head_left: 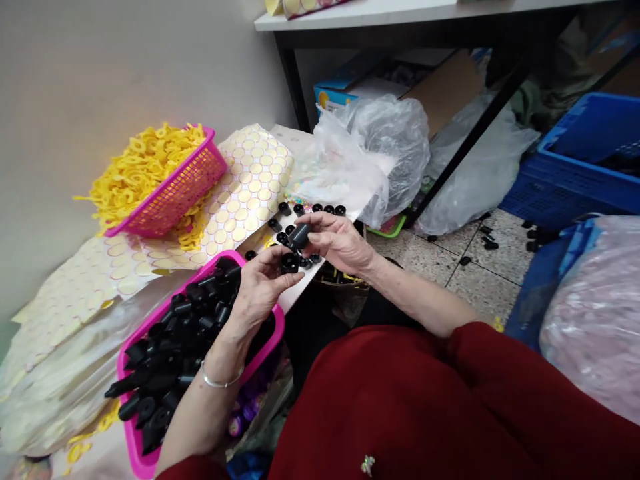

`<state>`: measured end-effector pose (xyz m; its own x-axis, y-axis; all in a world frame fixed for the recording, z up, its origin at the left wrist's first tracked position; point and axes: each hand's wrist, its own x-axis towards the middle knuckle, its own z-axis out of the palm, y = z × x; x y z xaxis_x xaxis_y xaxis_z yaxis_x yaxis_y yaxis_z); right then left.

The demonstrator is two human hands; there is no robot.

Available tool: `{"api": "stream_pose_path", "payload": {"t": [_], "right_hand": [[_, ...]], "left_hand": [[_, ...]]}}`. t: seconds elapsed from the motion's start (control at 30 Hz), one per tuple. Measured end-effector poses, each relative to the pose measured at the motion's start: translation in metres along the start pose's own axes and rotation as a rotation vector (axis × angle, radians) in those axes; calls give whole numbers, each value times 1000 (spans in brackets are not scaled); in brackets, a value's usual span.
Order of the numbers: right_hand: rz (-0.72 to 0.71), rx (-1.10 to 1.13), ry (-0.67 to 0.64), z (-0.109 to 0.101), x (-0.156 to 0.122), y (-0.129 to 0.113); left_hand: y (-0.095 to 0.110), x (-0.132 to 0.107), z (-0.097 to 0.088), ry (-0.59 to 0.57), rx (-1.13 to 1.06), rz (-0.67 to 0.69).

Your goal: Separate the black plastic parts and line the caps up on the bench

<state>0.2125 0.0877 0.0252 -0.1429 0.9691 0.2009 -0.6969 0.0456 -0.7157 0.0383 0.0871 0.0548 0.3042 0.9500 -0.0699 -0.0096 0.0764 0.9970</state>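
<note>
Between the fingers of my left hand [261, 285] is a round black plastic cap [289, 263], its hollow side showing. My right hand [340, 241] pinches a black plastic cylinder [300, 236] just above that cap; whether the two parts touch I cannot tell. Several more black caps [317, 209] stand on the pale work surface behind and beside my fingers. Under my left wrist lies a pink basket [278, 327] heaped with black plastic parts [173, 347].
A pink basket [170, 193] of yellow plastic pieces [145, 167] sits on sticker sheets [250, 180] at left. Clear plastic bags [395, 140] lie under a white-topped table [390, 17]. Blue crates [565, 180] stand right, with black bits on the floor [475, 280].
</note>
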Motion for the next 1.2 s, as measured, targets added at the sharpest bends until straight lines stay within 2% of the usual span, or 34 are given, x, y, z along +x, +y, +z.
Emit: {"api": "stream_pose_path", "payload": {"t": [0.17,0.4,0.5,0.57,0.77,0.83,0.9,1.03,1.2], "right_hand": [[-79,-81,82,-3,-20,8],[-111,-203,181,-16,-29,8],[-111,-279,140,-19,-33,8],[-162,-379,94,-21,-34,8],[-519,-907,-61,-27,-37,12],[-588,-1044,-144,-27,-41,18],[-623,-1128,-152,-27,-47,25],[-648,-1103,-30,-27,-55,35],[-578,-984,37,-24,-56,25]], "left_hand": [[3,0,17,36,13,17],[0,0,17,44,104,36],[-4,3,15,17,179,63],[-5,5,13,-11,231,93],[-19,5,10,-79,332,92],[-28,4,9,-89,325,57],[-35,3,9,-79,329,36],[-38,3,11,-84,300,49],[-29,2,18,-74,223,31]]}}
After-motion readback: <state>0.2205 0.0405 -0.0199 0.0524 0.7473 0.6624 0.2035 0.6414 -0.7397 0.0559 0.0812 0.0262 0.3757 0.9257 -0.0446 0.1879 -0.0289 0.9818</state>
